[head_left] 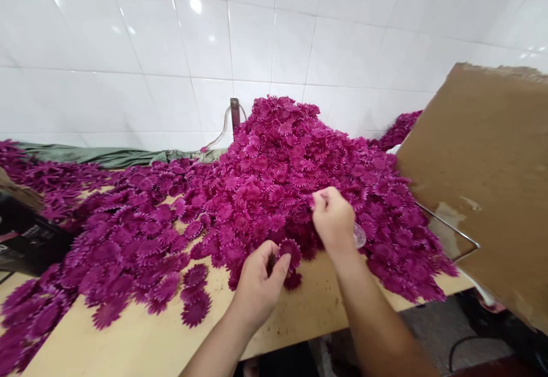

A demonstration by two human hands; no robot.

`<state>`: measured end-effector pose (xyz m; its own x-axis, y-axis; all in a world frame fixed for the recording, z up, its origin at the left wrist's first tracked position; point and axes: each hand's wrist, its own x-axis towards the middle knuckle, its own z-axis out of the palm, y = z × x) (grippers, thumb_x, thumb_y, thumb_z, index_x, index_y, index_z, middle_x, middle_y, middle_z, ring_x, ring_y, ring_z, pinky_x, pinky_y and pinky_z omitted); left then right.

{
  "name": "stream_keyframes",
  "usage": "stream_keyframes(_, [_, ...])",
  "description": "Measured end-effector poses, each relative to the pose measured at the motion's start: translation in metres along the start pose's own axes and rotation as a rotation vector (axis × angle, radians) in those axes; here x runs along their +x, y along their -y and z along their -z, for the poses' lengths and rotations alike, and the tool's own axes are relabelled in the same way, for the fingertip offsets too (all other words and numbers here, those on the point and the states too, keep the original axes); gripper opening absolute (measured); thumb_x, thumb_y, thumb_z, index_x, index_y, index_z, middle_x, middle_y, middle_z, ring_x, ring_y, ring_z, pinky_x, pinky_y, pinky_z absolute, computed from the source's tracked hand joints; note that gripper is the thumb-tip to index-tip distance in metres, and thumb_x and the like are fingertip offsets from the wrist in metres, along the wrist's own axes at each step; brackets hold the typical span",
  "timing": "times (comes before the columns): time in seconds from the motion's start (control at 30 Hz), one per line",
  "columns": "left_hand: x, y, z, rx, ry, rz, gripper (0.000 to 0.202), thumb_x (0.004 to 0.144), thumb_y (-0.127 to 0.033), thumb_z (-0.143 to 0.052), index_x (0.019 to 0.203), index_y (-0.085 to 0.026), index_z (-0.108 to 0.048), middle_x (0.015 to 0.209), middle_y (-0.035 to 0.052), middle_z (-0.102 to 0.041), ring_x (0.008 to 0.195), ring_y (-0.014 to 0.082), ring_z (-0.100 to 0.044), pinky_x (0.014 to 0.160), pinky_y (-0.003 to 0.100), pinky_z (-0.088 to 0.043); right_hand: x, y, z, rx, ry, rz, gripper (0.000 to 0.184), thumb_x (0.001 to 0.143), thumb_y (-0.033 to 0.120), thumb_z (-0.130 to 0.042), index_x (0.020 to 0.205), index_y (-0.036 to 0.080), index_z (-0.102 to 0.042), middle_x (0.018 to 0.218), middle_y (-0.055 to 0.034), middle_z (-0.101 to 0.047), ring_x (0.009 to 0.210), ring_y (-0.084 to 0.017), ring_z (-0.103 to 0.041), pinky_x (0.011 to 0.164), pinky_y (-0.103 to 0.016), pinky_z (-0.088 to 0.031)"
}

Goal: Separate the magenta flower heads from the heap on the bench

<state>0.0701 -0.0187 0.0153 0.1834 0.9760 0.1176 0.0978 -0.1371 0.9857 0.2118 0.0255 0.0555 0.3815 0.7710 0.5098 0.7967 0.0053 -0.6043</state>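
Observation:
A large heap of magenta flower pieces (pixel 282 160), round with toothed edges, covers the middle of the table. At its front, my left hand (pixel 261 280) pinches one magenta flower piece (pixel 290 253) between thumb and fingers. Just under that piece, another darker one (pixel 293 280) shows. Farther right, my right hand (pixel 333 217) is closed in a pinch before the heap; a bit of magenta shows at its fingertips, too small to tell what it is. Beside my right wrist is a clear plastic round thing (pixel 359 236), partly hidden.
A brown cardboard box (pixel 479 183) stands at the right, with a thin metal rod (pixel 449 225) against it. At the left is a black box (pixel 32 240). Green cloth (pixel 98 155) lies along the white tiled wall (pixel 257 28). Loose flower pieces (pixel 196 297) lie near the table's (pixel 141 348) front edge.

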Motion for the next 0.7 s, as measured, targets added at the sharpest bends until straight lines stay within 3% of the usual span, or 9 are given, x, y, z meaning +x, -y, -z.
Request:
stream_keyframes(0.1, [0.000, -0.001, 0.003, -0.060, 0.005, 0.060, 0.028, 0.070, -0.041, -0.050, 0.058, -0.019, -0.038, 0.053, -0.0068, -0.033, 0.051, 0.0090, -0.033, 0.050, 0.022, -0.029, 0.019, -0.012, 0.007, 0.067, 0.009, 0.073, 0.022, 0.071, 0.020, -0.048, 0.089, 0.013, -0.060, 0.087, -0.0134, -0.063, 0.081, -0.025, -0.058, 0.075, -0.039, -0.043])
stream_keyframes(0.2, [0.007, -0.002, 0.004, -0.124, 0.000, 0.076, 0.031, 0.069, -0.044, -0.052, 0.058, -0.019, -0.040, 0.053, -0.0068, -0.036, 0.049, 0.0083, -0.033, 0.048, 0.021, -0.028, 0.009, -0.008, 0.015, 0.165, 0.094, 0.215, 0.038, 0.070, 0.024, -0.053, 0.106, 0.014, -0.056, 0.113, -0.0156, -0.054, 0.107, -0.028, -0.047, 0.087, -0.044, -0.039])
stream_keyframes(0.3, [0.015, -0.001, 0.002, -0.186, -0.023, 0.089, 0.034, 0.065, -0.047, -0.058, 0.057, -0.018, -0.041, 0.051, -0.0075, -0.036, 0.048, 0.0077, -0.033, 0.047, 0.020, -0.029, -0.019, 0.004, 0.016, 0.347, 0.428, 0.229, 0.030, 0.074, 0.031, -0.053, 0.101, 0.018, -0.058, 0.104, -0.0097, -0.060, 0.098, -0.022, -0.054, 0.082, -0.038, -0.044])
stream_keyframes(0.4, [0.017, 0.001, 0.002, -0.275, -0.058, 0.134, 0.035, 0.061, -0.048, -0.061, 0.057, -0.017, -0.044, 0.052, -0.0074, -0.037, 0.048, 0.0074, -0.034, 0.047, 0.020, -0.031, -0.042, 0.008, 0.009, 0.526, 0.675, 0.103, 0.024, 0.071, 0.028, -0.057, 0.093, 0.018, -0.058, 0.090, -0.0054, -0.063, 0.084, -0.017, -0.058, 0.076, -0.032, -0.047])
stream_keyframes(0.57, [0.015, 0.000, 0.004, -0.332, -0.005, 0.168, 0.032, 0.065, -0.045, -0.059, 0.058, -0.017, -0.046, 0.050, -0.0070, -0.041, 0.047, 0.0071, -0.037, 0.047, 0.019, -0.032, -0.044, 0.001, -0.003, 0.799, 0.750, -0.145, 0.025, 0.066, 0.024, -0.059, 0.089, 0.016, -0.054, 0.079, -0.0024, -0.062, 0.070, -0.014, -0.058, 0.069, -0.030, -0.048])
stream_keyframes(0.63, [0.014, -0.003, 0.004, -0.312, 0.025, 0.132, 0.025, 0.064, -0.039, -0.060, 0.064, -0.016, -0.050, 0.058, -0.0045, -0.050, 0.056, 0.0086, -0.045, 0.056, 0.020, -0.038, -0.042, 0.000, -0.003, 0.796, 0.691, -0.167, 0.023, 0.066, 0.022, -0.057, 0.088, 0.016, -0.055, 0.075, -0.0019, -0.062, 0.068, -0.014, -0.058, 0.068, -0.031, -0.048])
stream_keyframes(0.7, [0.013, -0.005, 0.004, -0.260, 0.033, 0.100, 0.021, 0.064, -0.034, -0.061, 0.071, -0.016, -0.054, 0.068, -0.0019, -0.055, 0.065, 0.0106, -0.050, 0.065, 0.023, -0.041, -0.043, 0.001, -0.002, 0.679, 0.566, -0.103, 0.014, 0.069, 0.020, -0.054, 0.082, 0.017, -0.057, 0.074, -0.0024, -0.063, 0.069, -0.015, -0.059, 0.069, -0.031, -0.046])
